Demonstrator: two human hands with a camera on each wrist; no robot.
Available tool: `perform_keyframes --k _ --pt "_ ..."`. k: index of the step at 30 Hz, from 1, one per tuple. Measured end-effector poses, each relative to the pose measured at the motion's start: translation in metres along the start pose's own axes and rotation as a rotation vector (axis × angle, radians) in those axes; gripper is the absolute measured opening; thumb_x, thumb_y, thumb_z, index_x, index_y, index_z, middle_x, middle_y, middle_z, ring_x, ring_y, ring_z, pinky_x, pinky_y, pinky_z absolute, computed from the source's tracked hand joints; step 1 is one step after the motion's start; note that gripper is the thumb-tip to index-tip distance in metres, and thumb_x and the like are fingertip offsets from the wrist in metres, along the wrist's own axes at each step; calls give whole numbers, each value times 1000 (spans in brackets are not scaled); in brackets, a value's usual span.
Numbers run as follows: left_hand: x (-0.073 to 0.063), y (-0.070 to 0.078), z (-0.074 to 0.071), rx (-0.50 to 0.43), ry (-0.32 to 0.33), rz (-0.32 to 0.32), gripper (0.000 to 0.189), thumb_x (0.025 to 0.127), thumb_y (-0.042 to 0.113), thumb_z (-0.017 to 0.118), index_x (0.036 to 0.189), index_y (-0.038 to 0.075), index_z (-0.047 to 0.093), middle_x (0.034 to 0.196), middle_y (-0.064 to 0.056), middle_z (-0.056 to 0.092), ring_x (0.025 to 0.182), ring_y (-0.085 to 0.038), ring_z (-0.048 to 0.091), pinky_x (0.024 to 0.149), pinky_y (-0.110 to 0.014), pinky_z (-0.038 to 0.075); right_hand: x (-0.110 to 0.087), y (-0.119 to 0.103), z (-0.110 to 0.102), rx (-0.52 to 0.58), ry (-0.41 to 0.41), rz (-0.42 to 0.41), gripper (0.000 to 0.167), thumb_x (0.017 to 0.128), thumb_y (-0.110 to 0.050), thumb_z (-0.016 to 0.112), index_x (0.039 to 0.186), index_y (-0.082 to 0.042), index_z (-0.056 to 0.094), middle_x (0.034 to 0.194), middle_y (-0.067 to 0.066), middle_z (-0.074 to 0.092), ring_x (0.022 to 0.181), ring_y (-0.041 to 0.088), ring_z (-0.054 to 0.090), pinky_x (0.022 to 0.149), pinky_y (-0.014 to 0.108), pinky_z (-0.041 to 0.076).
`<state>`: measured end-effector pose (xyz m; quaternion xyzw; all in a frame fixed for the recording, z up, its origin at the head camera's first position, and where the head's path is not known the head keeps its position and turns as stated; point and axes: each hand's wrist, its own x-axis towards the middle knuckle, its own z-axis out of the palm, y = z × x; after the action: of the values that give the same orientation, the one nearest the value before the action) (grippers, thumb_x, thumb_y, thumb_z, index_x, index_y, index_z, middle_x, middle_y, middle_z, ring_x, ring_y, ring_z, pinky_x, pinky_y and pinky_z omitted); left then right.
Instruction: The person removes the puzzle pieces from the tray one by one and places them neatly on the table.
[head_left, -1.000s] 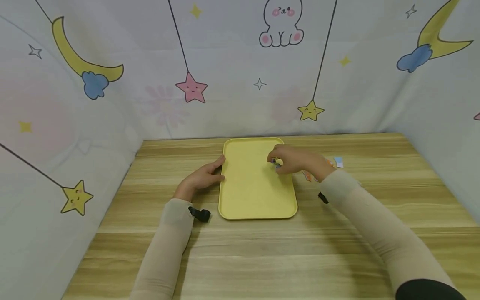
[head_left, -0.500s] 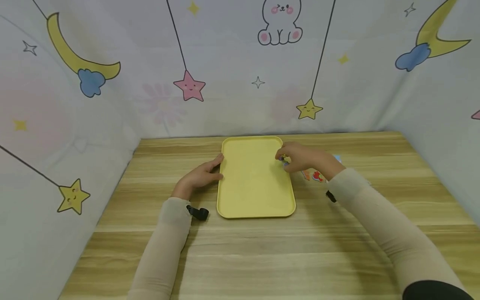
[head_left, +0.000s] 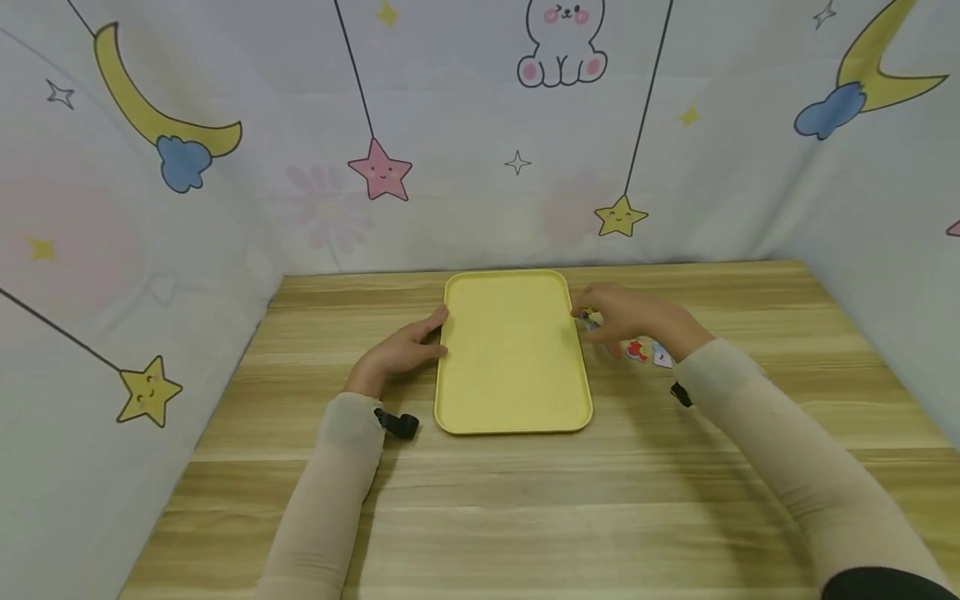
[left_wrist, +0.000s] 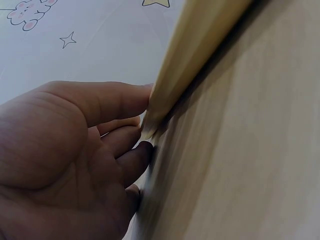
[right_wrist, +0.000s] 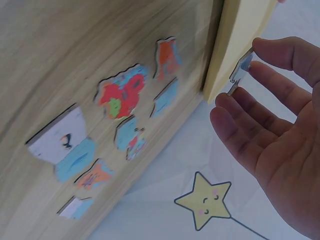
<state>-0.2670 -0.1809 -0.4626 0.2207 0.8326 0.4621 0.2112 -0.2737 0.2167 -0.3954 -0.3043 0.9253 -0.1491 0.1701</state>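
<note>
My left hand rests at the left rim of a yellow tray, thumb and fingers spread apart. Up close in the left wrist view, its thumb and fingertips meet the tray's edge. Just past the tray's right rim, my right hand pinches a small colourful puzzle piece. The right wrist view shows this piece on edge between thumb and fingers, its printed side mostly turned away. Below that hand lie several loose pieces, among them a red one and a white one.
Several flat pieces, such as an orange one and a pale one, lie scattered on the wooden table right of the tray. A printed curtain stands along the back and both sides.
My right hand has moved right, from over the tray to beyond its right rim, still pinching the puzzle piece. The left hand has stayed at the tray's left rim.
</note>
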Motion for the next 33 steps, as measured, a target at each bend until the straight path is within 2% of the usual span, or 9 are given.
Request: perform_keyframes --k 2,4,9,16,22,27,33 --pt "0 1 0 0 3 -6 78 107 8 60 168 0 12 176 -13 3 163 -29 0 130 -49 7 -3 4 0 4 -5 17 44 96 -5 65 140 1 65 139 21 56 107 32 66 104 54 50" --pt "-1 1 -1 6 5 -11 78 107 8 60 168 1 13 176 -13 4 163 -29 0 130 -49 7 -7 6 0 1 4 24 45 94 -4 66 139 0 66 138 20 57 117 31 59 102 53 51" --pt "-2 1 -1 16 12 -23 77 107 8 60 168 2 13 177 -12 4 163 -29 1 130 -49 7 -15 12 -1 6 22 25 47 89 -2 67 136 1 68 139 22 57 120 36 59 100 55 51" --pt "0 1 -1 16 6 0 78 106 8 60 167 0 13 176 -14 4 162 -30 1 130 -50 7 -26 19 -4 -15 63 2 37 94 -11 77 129 1 71 131 18 64 122 39 59 101 58 51" --pt "1 1 1 13 2 3 78 106 8 60 167 0 13 176 -15 4 162 -32 1 130 -51 7 -38 28 -2 -14 76 3 37 94 -8 72 129 4 71 130 20 66 118 40 62 98 57 53" --pt "0 0 1 3 2 -2 78 106 6 60 167 0 12 176 -14 3 162 -31 0 130 -50 6 -49 36 0 4 82 32 40 87 -3 74 126 4 72 130 22 65 115 41 63 95 58 54" --pt "1 0 1 -1 -1 8 78 106 6 60 167 -2 12 176 -15 2 162 -32 -1 130 -51 5 -62 46 2 30 94 65 38 88 -3 75 124 5 73 127 23 64 109 37 64 91 56 55"
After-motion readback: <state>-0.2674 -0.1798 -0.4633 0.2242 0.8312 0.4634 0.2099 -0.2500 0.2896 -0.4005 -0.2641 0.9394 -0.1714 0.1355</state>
